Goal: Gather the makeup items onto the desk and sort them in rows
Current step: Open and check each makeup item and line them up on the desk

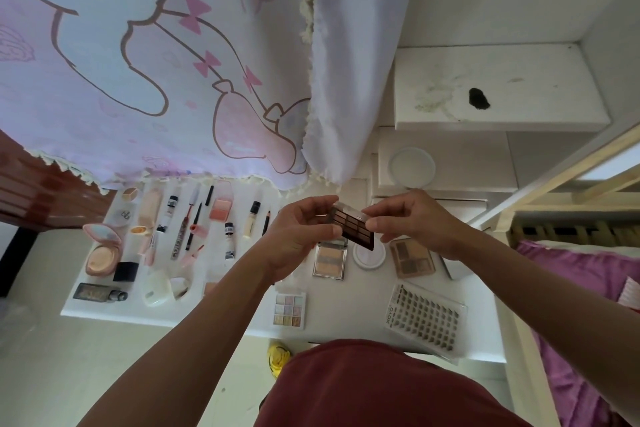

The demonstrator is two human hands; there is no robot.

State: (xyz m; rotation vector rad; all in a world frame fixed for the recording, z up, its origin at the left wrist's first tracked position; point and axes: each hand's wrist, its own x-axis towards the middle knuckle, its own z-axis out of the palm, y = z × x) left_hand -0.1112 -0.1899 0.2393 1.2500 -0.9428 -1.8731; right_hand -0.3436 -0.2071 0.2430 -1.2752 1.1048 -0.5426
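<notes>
White desk [346, 308] (dark palette [355, 228] above)

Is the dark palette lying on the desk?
No, the left hand and right hand hold the palette in the air above the desk.

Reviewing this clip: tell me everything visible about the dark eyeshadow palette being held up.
The dark eyeshadow palette is a small rectangular case, dark brown or black, apparently plastic, with a grid of brown-toned pans. Its clear lid seems open at the far edge. It is tilted and held in the air above the white desk, touching nothing there. The left hand pinches its left end, the right hand its right end.
</notes>
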